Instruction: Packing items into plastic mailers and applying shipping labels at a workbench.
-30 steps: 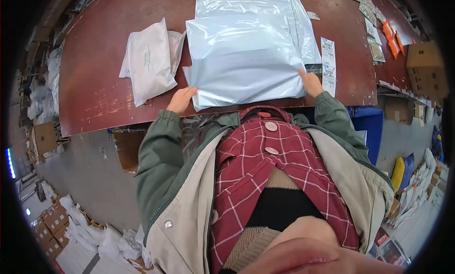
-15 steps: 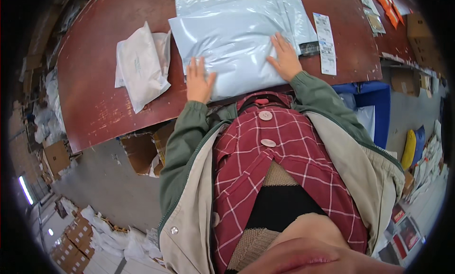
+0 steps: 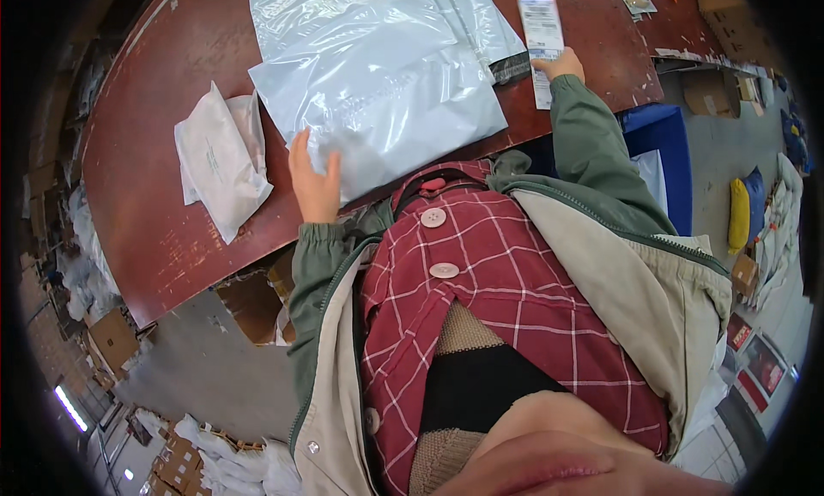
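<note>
A pale blue-white plastic mailing bag (image 3: pixel 386 110) lies flat on the red-brown table, on top of more glossy mailing bags (image 3: pixel 343 15). At its near left edge is my left hand (image 3: pixel 316 180), thumb and fingers apart, holding nothing. My right hand (image 3: pixel 563 65) has its fingers closed at the edge of a long white strip of printed shipping labels (image 3: pixel 542 34), right of the bags. Part of the strip is covered by those fingers. To the left lies a soft package in white wrapping (image 3: pixel 225 166).
A blue bin (image 3: pixel 674 170) with a pale bag in it stands under the table's right edge. An open cardboard box (image 3: pixel 249 303) sits below the near left edge. Beyond the table (image 3: pixel 146 230) on the right are yellow and blue bundles (image 3: pixel 745 208) on the floor.
My right hand has left the mailing bag and moved right onto the label strip. My left hand has lifted slightly from the bag. The whole view has shifted, with the table further left.
</note>
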Demonstrator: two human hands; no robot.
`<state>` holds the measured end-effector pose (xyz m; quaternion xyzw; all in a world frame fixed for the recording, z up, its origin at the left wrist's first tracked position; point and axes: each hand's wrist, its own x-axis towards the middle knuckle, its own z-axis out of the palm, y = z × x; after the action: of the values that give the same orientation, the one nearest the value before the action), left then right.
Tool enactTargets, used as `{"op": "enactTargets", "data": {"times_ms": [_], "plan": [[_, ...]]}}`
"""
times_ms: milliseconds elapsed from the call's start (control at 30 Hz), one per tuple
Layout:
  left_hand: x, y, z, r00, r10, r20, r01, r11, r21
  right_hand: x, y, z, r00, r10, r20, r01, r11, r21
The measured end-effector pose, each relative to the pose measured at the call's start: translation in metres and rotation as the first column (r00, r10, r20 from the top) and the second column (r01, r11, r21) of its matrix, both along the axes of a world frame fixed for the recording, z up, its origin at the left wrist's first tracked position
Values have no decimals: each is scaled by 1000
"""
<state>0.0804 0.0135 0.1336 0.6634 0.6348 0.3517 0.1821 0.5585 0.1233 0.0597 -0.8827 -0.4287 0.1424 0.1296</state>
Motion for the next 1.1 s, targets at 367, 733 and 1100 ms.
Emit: {"op": "enactTargets", "data": {"times_ms": [367,733,1100], "plan": [[124,14,28,831,-328,449,353,935,30,-188,-82,126,455,836,-307,-462,516,721],[-7,42,27,130,197,972,-347,927,-142,-50,-22,17,743,445,-499,-268,882,388],[53,22,-22,910,-275,-310,302,953,40,24,-13,-31,964,228,-137,-127,846,517]]}}
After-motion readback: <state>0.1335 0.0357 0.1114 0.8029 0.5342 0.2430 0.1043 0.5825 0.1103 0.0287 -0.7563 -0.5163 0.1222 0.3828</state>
